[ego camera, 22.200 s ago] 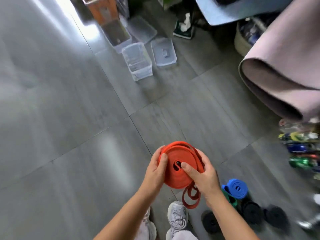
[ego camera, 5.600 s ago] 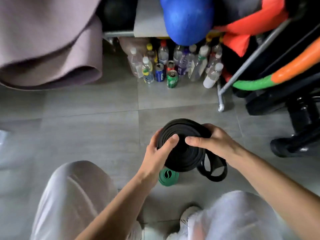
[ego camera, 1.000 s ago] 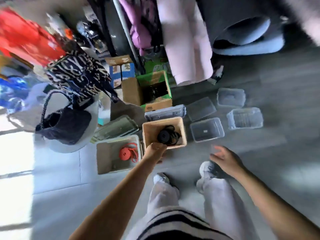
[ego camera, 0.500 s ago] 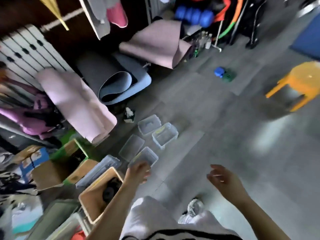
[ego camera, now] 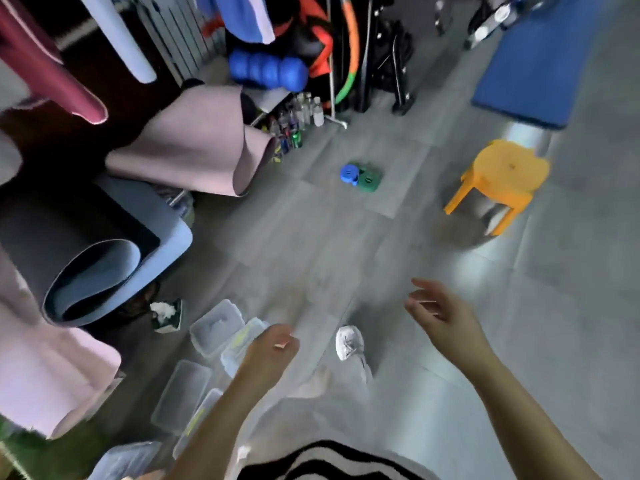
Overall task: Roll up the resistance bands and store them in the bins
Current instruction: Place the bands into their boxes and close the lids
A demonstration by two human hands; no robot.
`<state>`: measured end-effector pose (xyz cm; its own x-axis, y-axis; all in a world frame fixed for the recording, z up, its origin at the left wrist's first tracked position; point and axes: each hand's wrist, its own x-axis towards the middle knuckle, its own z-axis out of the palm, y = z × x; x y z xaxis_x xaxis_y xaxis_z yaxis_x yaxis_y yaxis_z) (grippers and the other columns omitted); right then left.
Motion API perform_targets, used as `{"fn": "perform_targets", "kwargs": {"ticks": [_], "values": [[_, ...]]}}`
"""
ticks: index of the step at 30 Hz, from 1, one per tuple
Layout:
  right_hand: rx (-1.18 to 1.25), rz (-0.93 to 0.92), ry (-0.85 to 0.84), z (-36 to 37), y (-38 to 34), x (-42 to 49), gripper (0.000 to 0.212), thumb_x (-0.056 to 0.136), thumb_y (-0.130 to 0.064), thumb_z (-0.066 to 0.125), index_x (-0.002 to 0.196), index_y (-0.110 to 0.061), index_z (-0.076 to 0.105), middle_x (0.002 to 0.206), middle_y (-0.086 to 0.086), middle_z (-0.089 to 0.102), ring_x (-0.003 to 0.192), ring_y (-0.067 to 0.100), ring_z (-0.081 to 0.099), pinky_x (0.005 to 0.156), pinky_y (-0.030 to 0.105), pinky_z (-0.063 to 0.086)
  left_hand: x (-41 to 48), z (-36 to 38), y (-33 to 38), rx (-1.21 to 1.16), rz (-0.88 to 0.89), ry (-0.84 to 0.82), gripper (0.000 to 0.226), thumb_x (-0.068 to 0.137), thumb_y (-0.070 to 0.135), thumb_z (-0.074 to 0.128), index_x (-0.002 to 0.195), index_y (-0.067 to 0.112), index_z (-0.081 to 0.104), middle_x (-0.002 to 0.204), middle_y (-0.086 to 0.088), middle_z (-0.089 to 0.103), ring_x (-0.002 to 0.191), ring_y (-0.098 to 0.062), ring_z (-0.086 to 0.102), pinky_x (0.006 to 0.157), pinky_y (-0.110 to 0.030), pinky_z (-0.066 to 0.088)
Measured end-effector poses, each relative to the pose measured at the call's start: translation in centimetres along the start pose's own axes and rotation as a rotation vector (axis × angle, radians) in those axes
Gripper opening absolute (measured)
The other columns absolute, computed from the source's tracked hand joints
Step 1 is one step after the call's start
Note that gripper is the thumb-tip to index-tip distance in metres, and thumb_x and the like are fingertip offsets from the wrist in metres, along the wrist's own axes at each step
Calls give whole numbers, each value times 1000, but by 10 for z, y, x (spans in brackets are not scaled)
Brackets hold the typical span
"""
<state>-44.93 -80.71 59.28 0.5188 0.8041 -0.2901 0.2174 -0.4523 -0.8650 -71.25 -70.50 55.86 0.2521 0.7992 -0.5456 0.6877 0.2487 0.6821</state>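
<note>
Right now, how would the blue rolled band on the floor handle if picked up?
The blue rolled band is a small coil, so probably light. No tie shows, so it may unwind. Touching the green roll, it may nudge that.

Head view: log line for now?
left hand: empty | right hand: empty | blue band, green band: rolled, on floor | clear bins: lower left

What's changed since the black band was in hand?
The black rolled resistance band was let go: gripped by both hands earlier, it then lay in the tan bin, now out of view. The left hand and right hand are empty. The blue rolled band and green rolled band stay side by side on the floor.
</note>
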Motion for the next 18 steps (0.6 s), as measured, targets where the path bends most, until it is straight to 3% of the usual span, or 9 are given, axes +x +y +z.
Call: {"fn": "perform_targets", "kwargs": {"ticks": [2,5,8,12,15,18], "values": [[10,15,12,-23,-10,44,28,84,-25,68,107,-37,57,93,-13,66,80,-5,63,70,11,49,56,2,54,-29,26,-21,15,90,9,58,105,11,62,88,-5,64,89,-28,64,74,-30,48],[8,40,24,-58,-21,103,27,84,-23,69,105,-36,57,93,-11,67,78,-5,63,65,8,48,142,0,158,-101,133,22,23,89,2,58,112,1,59,91,-12,65,79,-23,61,60,-27,45],[11,91,62,-92,-28,155,27,85,-20,68,101,-39,57,90,-13,67,76,-4,64,62,9,47,209,1,261,-127,241,22,20,90,8,59,110,8,61,95,-12,64,83,-21,61,69,-26,44],[27,109,81,-135,-25,244,26,85,-12,68,101,-30,61,87,-14,69,76,-10,63,64,5,46,278,19,346,-170,326,-11,13,90,11,58,94,23,59,84,-1,65,70,-8,62,58,-9,45],[7,103,18,-159,-25,332,24,85,-4,66,99,-23,62,81,-14,69,68,-13,61,58,2,43,327,42,365,-197,258,63,13,89,10,60,97,20,62,79,3,66,68,-7,62,56,-10,44],[-43,68,-121,-179,-35,427,25,85,-3,66,106,-15,61,84,-9,67,67,-11,61,57,3,43,361,67,368,-237,81,137,14,90,10,60,103,15,63,81,1,67,69,-11,64,58,-17,44]]}}
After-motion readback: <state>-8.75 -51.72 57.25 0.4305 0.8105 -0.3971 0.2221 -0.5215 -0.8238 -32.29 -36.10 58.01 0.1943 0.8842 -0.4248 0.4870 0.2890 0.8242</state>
